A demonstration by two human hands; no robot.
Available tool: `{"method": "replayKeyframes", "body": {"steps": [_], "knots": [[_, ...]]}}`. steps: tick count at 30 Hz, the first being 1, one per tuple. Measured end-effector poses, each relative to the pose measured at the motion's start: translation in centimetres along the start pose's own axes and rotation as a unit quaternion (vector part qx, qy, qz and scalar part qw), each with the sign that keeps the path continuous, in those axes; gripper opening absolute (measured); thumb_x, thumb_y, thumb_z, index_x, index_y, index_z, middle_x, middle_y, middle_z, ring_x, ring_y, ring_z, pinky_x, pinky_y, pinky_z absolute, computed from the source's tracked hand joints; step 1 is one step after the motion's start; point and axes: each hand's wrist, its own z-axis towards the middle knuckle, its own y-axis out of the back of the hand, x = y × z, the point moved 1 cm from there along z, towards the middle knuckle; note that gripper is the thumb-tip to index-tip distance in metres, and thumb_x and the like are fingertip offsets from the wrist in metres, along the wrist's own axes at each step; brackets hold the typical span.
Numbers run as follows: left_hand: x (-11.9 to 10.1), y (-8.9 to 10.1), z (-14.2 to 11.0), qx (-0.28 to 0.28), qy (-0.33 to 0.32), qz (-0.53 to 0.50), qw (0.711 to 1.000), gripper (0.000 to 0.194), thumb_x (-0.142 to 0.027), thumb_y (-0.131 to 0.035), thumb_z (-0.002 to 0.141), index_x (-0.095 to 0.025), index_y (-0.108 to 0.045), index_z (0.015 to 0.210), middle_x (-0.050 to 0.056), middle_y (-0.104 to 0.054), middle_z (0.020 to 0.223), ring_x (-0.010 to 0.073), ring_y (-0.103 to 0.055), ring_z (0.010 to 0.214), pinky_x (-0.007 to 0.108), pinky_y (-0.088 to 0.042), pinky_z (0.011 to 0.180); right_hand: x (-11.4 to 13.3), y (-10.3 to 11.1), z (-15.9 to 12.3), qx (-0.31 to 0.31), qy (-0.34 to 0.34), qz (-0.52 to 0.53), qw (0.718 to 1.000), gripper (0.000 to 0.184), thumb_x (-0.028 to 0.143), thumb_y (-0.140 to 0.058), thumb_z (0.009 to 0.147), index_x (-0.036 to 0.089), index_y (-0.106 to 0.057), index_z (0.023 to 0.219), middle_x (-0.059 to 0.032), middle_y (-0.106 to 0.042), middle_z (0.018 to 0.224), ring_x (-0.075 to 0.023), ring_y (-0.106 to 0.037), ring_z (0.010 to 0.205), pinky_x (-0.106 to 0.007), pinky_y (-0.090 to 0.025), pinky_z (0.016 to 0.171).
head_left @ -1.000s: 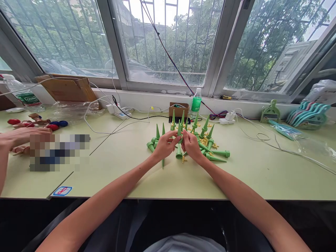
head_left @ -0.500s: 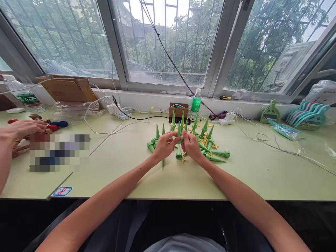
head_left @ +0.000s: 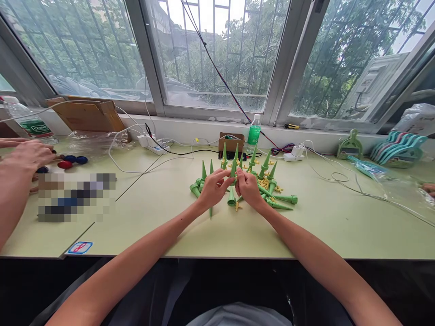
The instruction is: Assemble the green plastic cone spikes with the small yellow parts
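Observation:
My left hand (head_left: 215, 187) pinches a green plastic watering spike (head_left: 234, 168), its point upward, between thumb and fingers. Close against that spike's right side, my right hand (head_left: 248, 186) is closed, and whatever its fingertips grip is hidden. Just under my hands a second green spike (head_left: 231, 197) lies with its wide end towards me, a small yellow valve (head_left: 238, 206) beside it. Several more spikes, such as an upright one (head_left: 253, 158) with a yellow valve fitted, stand behind my hands. Loose yellow valves (head_left: 265, 183) are piled to the right, among spikes lying down (head_left: 280, 206).
At the left, a co-worker's hands (head_left: 34, 156) are over red and blue round pieces (head_left: 65, 164). A green-labelled bottle (head_left: 254, 131) and a small cardboard box (head_left: 231, 142) stand at the back. White cables (head_left: 340, 177) cross the right side, near teal dustpans (head_left: 396, 149).
The spike in my left hand has shifted slightly and leans a little to the right. The co-worker's hands at the left have moved, and part of another hand shows at the right edge.

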Motion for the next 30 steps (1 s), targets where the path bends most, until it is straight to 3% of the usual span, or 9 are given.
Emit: {"method": "replayKeyframes", "body": {"steps": [30], "knots": [[-0.40, -0.23, -0.16, 0.001, 0.000, 0.027, 1.000, 0.023, -0.039, -0.053, 0.091, -0.018, -0.062, 0.093, 0.001, -0.051, 0.084, 0.0033, -0.042, 0.050, 0.017, -0.036, 0.042, -0.26, -0.18, -0.12, 0.007, -0.020, 0.018, 1.000, 0.056, 0.063, -0.036, 0.093, 0.022, -0.039, 0.055, 0.0037, -0.040, 0.036, -0.0102, -0.038, 0.035, -0.025, -0.032, 0.042]]}}
